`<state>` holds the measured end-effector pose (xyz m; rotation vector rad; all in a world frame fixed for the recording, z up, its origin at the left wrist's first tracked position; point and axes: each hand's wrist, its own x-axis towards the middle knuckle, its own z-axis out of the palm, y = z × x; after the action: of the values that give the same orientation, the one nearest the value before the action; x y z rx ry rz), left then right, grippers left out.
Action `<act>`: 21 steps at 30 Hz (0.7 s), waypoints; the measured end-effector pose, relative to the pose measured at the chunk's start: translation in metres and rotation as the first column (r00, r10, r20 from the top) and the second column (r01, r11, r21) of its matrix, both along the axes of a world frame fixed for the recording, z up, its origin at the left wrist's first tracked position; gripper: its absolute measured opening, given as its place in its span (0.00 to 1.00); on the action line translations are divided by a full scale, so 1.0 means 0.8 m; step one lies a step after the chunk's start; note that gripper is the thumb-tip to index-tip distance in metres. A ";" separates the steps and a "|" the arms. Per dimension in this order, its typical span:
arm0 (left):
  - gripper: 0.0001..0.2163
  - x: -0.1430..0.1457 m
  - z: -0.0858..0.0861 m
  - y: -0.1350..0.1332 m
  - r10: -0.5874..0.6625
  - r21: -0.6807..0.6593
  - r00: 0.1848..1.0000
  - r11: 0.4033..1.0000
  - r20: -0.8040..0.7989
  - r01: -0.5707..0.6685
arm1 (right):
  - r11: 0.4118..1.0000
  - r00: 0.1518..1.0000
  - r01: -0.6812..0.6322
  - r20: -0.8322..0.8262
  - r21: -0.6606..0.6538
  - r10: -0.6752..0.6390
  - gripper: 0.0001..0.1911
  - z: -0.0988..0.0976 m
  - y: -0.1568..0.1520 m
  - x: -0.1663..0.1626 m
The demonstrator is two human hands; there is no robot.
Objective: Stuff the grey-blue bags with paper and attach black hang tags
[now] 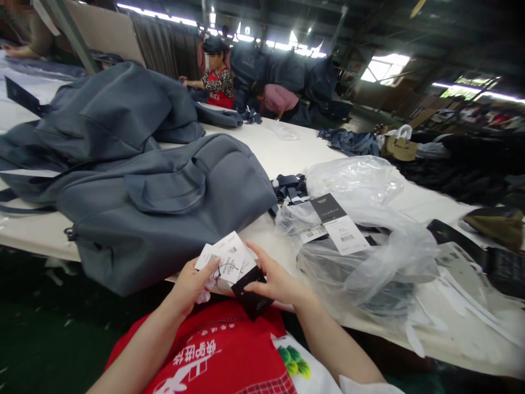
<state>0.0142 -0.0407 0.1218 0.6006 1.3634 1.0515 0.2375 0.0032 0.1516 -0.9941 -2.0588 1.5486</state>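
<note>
Both forearms rise bare from the lower edge and converge in front of the chest. The left hand [192, 284] is curled, thumb pressed forward — pinching. Just to its right, the right hand [275, 280] arches palm-down, its 1 forefinger stretched toward the left fingertips.

Not much is actually legible here. The red apron [213, 350] at the bottom has white Chinese characters printed on it, seen upside down from this angle, and I can't make them out for sure. The white hang tags [225, 257] have small print too blurry to read. The white tag [346, 234] on the plastic bag [369, 262] shows a barcode with unreadable digits.
</note>
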 end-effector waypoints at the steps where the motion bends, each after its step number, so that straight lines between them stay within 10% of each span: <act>1: 0.23 -0.002 -0.001 -0.002 0.000 -0.006 1.000 1.000 0.010 0.000 | 0.999 0.998 -0.050 -0.027 -0.014 0.050 0.49 -0.001 0.000 0.000; 10: 0.23 -0.006 -0.011 -0.004 -0.073 -0.028 0.993 0.997 0.095 0.076 | 0.985 0.996 0.080 0.020 0.155 -0.084 0.19 -0.005 0.004 0.003; 16: 0.23 -0.020 -0.001 0.000 0.034 0.047 0.999 0.998 -0.012 -0.034 | 0.834 0.981 0.105 0.082 0.541 -0.177 0.08 -0.019 0.009 0.010; 21: 0.21 -0.019 0.012 0.005 0.064 0.101 0.996 0.992 0.058 -0.069 | 0.974 0.995 0.072 -0.078 0.215 -0.057 0.06 -0.017 0.010 0.007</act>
<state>-0.0013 -0.0366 0.1318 0.6010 1.2946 1.1898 0.2432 0.0116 0.1384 -0.9010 -2.0717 1.2752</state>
